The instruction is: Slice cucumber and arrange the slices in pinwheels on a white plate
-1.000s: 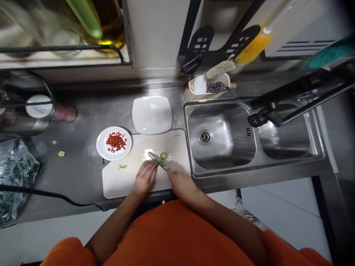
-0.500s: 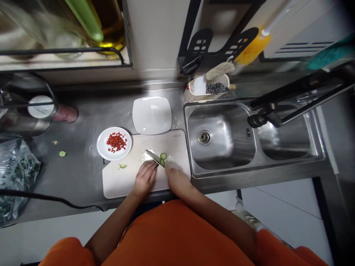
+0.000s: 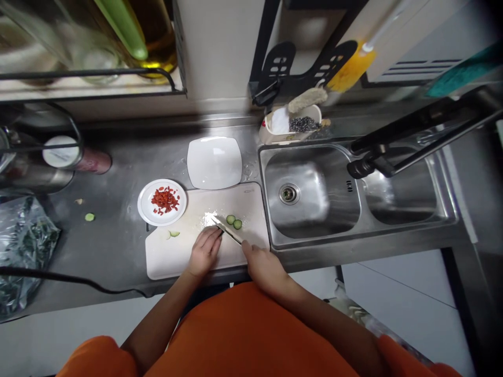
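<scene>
My right hand (image 3: 265,266) is closed round the handle of a kitchen knife (image 3: 228,232), whose blade slants up and left across the white cutting board (image 3: 168,263). Beside the blade, my left hand (image 3: 205,250) has its fingers curled down on a cucumber, mostly hidden under them. Two round cucumber slices (image 3: 234,222) lie flat just beyond the knife. Toward the board's left side are small cucumber end pieces (image 3: 174,233). Wet spots shine on the board above my left fingers.
A round white plate (image 3: 142,208) of small red dried berries overlaps the board's upper left corner. Behind the board stands a square white plate (image 3: 215,162). The steel sink (image 3: 314,201) adjoins on the right; a plastic bag of greens (image 3: 27,251) and a black cord (image 3: 78,279) lie left.
The knife and my right hand have shifted right and toward me. One cucumber slice has come away from the blade and lies beside the other. My left hand has barely moved.
</scene>
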`<state>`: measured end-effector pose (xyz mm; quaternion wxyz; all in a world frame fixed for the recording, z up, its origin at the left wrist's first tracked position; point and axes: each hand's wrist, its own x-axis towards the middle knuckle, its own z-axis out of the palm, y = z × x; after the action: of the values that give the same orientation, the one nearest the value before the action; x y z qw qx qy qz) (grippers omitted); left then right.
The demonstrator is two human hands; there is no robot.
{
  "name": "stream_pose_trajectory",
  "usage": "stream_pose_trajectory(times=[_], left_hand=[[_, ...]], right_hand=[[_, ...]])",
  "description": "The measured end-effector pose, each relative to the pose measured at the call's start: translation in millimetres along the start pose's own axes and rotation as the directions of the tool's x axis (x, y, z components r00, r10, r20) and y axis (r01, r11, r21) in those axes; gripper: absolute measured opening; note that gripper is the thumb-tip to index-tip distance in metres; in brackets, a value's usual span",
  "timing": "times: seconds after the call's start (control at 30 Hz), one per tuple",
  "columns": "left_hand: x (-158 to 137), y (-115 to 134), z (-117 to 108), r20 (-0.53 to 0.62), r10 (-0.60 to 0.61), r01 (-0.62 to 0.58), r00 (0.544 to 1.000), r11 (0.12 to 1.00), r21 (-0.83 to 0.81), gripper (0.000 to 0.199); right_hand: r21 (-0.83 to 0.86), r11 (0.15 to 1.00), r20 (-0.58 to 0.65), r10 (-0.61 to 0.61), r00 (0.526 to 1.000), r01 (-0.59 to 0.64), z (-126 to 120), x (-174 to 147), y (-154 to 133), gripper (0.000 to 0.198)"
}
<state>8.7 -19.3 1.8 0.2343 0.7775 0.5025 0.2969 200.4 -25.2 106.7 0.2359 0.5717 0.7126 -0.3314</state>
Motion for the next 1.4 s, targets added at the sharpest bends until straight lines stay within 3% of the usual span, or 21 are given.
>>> stream_pose_trajectory(times=[0.37, 1.4], left_hand=[[-2.7, -2.5, 1.8, 0.002, 0.009, -0.009, 1.000, 1.000, 0.018, 0.024], [2.7, 1.7, -1.8, 0.011, 0.023, -0.023, 1.000, 1.000, 0.015, 0.023]], right_hand=[[0.041, 0.999, 0.098, 0.016, 0.995, -0.020, -4.8, -10.4, -1.1, 0.035], [0.041, 0.999, 0.055, -0.025, 0.998, 0.023, -9.2, 4.8, -4.7, 0.038]])
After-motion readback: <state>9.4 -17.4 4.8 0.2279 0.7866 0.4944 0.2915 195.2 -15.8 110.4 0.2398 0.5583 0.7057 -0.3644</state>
